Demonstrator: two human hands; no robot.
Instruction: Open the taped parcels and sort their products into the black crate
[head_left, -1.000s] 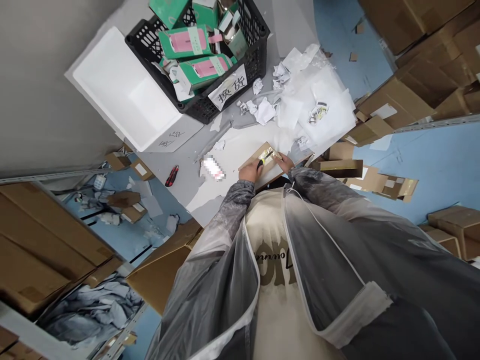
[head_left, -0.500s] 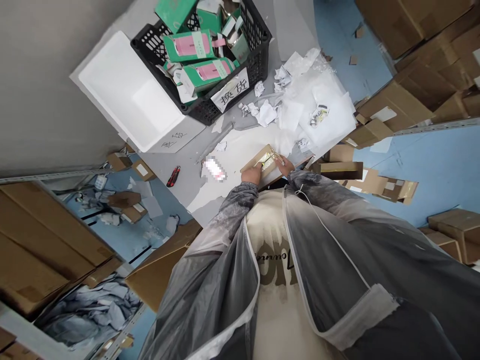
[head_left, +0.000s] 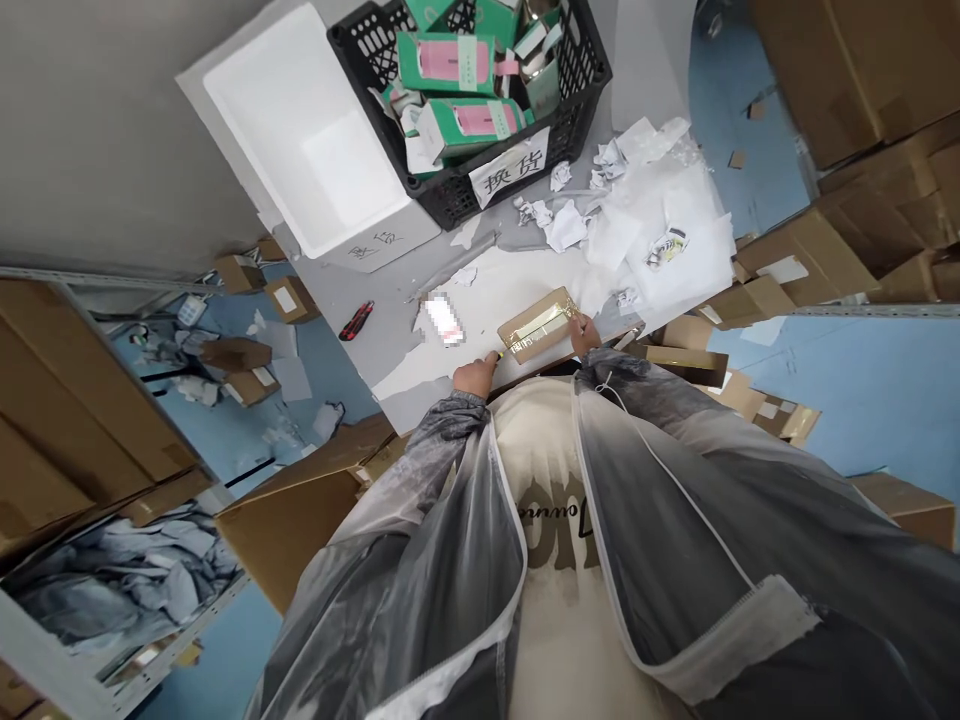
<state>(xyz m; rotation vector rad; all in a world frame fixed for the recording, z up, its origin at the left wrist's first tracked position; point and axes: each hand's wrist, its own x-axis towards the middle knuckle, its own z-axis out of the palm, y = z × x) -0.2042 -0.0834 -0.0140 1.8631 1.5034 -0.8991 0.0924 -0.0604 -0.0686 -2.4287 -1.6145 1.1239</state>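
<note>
A small, flat cardboard box with shiny clear tape along its top lies on the white sheet in front of me. My right hand grips its right end, fingers at the corner. At its lower left corner, my left hand is closed around a small yellow-and-dark object, mostly hidden by the fingers. A blurred-out white and pink item rests left of the box. Farther left on the table is a red-and-black utility knife.
A black crate of green-and-pink boxes stands at the back beside a white foam box. Crumpled paper and bubble wrap cover the right side. Cardboard boxes flank the table, and a large open carton stands near my left.
My left hand has moved left and down from the top of the box to its lower left corner. The right hand keeps hold of the box. The whole view has shifted.
</note>
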